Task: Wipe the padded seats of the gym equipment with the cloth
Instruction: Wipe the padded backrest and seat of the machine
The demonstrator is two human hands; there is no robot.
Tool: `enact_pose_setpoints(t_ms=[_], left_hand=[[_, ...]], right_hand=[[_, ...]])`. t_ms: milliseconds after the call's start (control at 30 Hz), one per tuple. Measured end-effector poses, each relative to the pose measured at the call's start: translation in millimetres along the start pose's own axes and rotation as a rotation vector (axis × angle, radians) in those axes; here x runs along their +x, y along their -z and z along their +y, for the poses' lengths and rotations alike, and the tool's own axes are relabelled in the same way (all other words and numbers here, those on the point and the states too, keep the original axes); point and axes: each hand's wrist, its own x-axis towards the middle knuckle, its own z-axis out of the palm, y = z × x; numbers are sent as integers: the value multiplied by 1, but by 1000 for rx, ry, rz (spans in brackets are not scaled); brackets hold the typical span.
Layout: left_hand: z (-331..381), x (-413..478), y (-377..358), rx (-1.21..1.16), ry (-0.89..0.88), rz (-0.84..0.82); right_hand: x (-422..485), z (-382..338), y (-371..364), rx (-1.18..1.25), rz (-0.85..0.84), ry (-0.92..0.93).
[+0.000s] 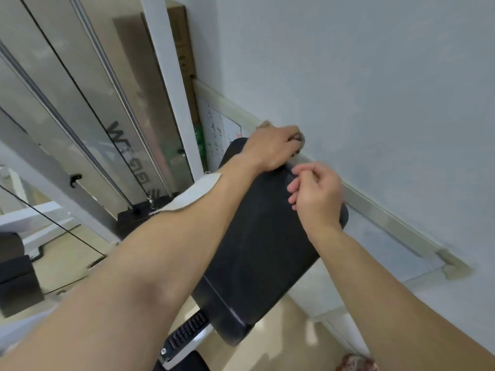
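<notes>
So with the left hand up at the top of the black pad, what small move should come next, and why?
Probably draw the left hand, closed on the brownish cloth at the pad's far end, back toward the body: most of the pad is still ahead of it. The right hand hovers loosely curled.

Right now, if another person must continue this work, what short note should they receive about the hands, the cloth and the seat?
Left hand: at the far end of the black padded seat, closed in a grip on a brownish cloth; only scraps of it show.
Right hand: loosely curled over the seat's right edge, near the wall; whether it holds anything cannot be told.
Done: cannot be told; the seat shows no clear wipe marks.
Left: wipe the seat's whole length, then the other pads.
</notes>
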Motion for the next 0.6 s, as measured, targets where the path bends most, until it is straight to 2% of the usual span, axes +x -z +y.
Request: enact_pose_setpoints(t_ms=[33, 100, 200, 267, 367, 467, 533, 600], left_hand=[[19, -5, -14, 125, -79, -70], [46, -15, -33, 257, -157, -92], [64, -27, -45, 228, -211, -84], [79, -44, -53, 183, -264, -97], [102, -71, -69, 94, -347, -64], [108, -89, -77, -64, -405, -13], [105, -101, -74, -153, -388, 56], [91, -106, -68, -183, -272, 257]], right_hand=[[1, 0, 9, -40, 109, 25], [1, 4, 31, -109, 313, 22], [-4, 17, 65, -169, 492, -61], [-8, 34, 81, -133, 426, -136], [-21, 47, 90, 87, 231, -238], [-34, 45, 93, 281, 191, -245], [-39, 39, 92, 257, 165, -171], [-39, 33, 84, 72, 108, -56]])
